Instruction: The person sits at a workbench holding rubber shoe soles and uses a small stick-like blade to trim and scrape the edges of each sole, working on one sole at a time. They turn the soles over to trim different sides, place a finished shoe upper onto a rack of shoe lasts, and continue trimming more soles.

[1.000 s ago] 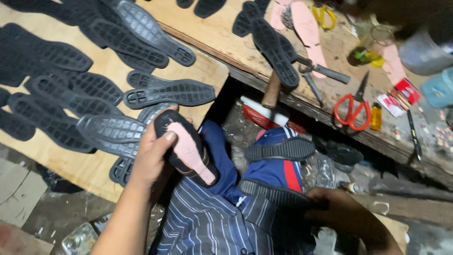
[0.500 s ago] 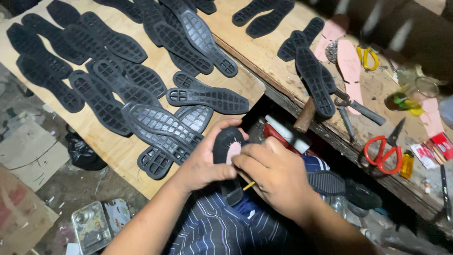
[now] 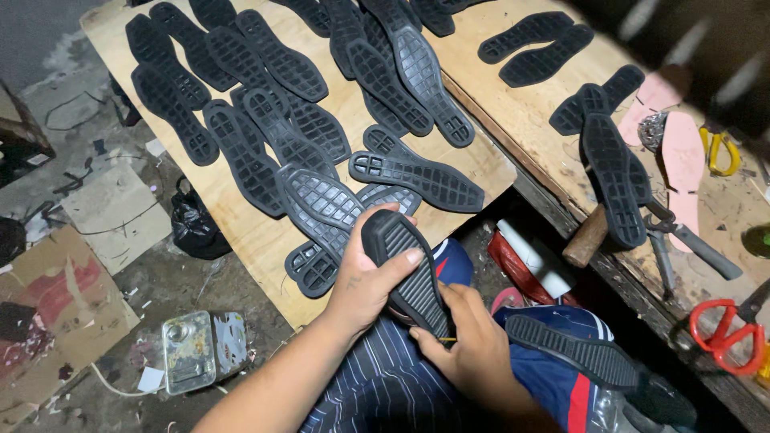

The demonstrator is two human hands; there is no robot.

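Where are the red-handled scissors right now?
The red-handled scissors lie at the head view's far right edge, on the wooden bench, just right of the pliers.

Many black rubber soles [image 3: 265, 120] lie in rows on a plywood board [image 3: 241, 232], some overlapping each other. On the wooden bench [image 3: 529, 112] beside it lie more black soles [image 3: 613, 172], two pink insoles [image 3: 682, 156], a hammer [image 3: 589, 236], pliers [image 3: 682, 240] and red scissors [image 3: 722, 333] (only partly in view). On the dirty floor sit a small metal tin [image 3: 200, 349], a black plastic bag [image 3: 192, 224] and pieces of cardboard [image 3: 56, 305].
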